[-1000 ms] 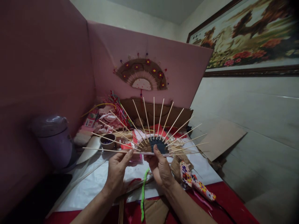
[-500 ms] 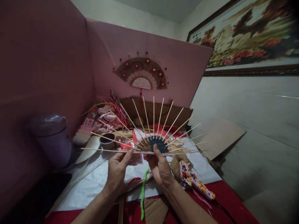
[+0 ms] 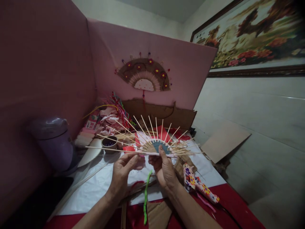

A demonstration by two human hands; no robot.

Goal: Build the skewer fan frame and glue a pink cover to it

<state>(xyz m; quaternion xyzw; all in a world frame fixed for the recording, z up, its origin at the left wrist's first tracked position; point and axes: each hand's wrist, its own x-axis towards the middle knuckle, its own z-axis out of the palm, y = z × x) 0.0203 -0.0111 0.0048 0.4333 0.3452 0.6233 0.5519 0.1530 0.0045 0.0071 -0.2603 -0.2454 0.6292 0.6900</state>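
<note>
My right hand [image 3: 164,167] grips an unfinished fan by the middle of its straight lower edge, thumb on the front face. The fan's half-round cardboard base [image 3: 149,149] has a blue patch [image 3: 159,146] and a pale edging. Many thin wooden sticks [image 3: 156,128] radiate from its curved rim. At the base's lower left corner is my left hand [image 3: 126,165], thumb and forefinger closed by the lowest stick. Its other fingers curl underneath, partly hidden. A glue gun wrapped in flowered cloth [image 3: 199,184] lies right of my right hand.
A decorated fan [image 3: 144,74] hangs on the pink panel. At the back left are a bowl of dark beads [image 3: 109,143], pink cloth [image 3: 108,116] and a lidded bin [image 3: 53,143]. A green fuzzy stem [image 3: 146,197] and cardboard [image 3: 159,214] lie near me.
The fan has tipped, its stick tips moving lower and its face leaning back. My left hand has shifted slightly right and its fingers have moved along the lower edge. My right hand keeps its grip.
</note>
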